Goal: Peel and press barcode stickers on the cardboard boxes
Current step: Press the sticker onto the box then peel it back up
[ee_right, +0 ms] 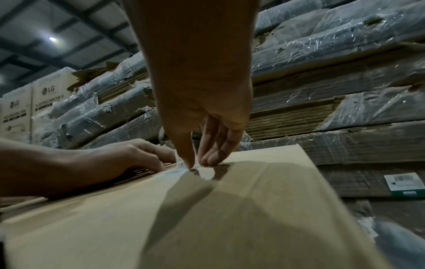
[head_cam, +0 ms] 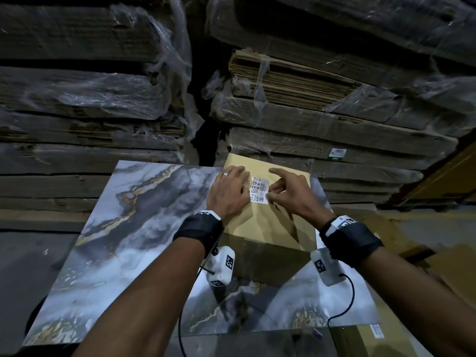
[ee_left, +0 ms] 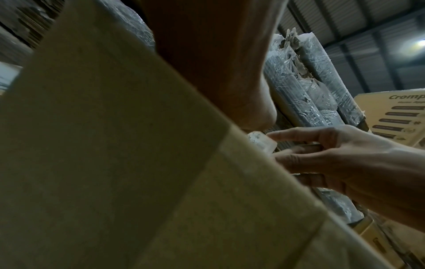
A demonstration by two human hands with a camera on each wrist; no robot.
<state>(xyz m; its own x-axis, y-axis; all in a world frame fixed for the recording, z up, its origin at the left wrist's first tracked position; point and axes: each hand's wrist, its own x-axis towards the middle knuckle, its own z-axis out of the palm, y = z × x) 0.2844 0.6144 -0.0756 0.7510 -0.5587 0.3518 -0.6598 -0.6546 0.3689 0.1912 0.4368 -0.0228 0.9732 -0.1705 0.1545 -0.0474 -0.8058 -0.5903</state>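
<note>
The white rectangular barcode sticker (head_cam: 258, 189), printed with black square codes and a bar strip, lies on the top face of the flat tan cardboard box (head_cam: 268, 222), near its far end. Its long axis runs away from me, roughly along the box's length. My left hand (head_cam: 230, 191) lies flat on the cardboard just left of the sticker, fingers straight and together, a ring on one of them; it touches the sticker's left edge and steadies the box. My right hand (head_cam: 288, 194) sits at the sticker's right edge, the nearer hand for the work. Its thumb and curled fingers come together at that edge, while the forefinger points straight out above the box. In the right wrist view the thumb tip (ee_right: 187, 162) presses down where the white paper meets the cardboard, and the paper behind it looks slightly lifted. I cannot tell for certain whether a corner is pinched or only pressed.

I judge the sticker is part-way down, so the next stroke should run from the right edge leftward, across the short axis, to flatten it.

The cardboard is matte and creased along a fold; the sticker looks smooth and thin. The box rests on a glossy grey marble-patterned board (head_cam: 116, 228) with gold veins. Behind stand stacks of flattened cartons in crinkled plastic wrap (head_cam: 103, 99).
</note>
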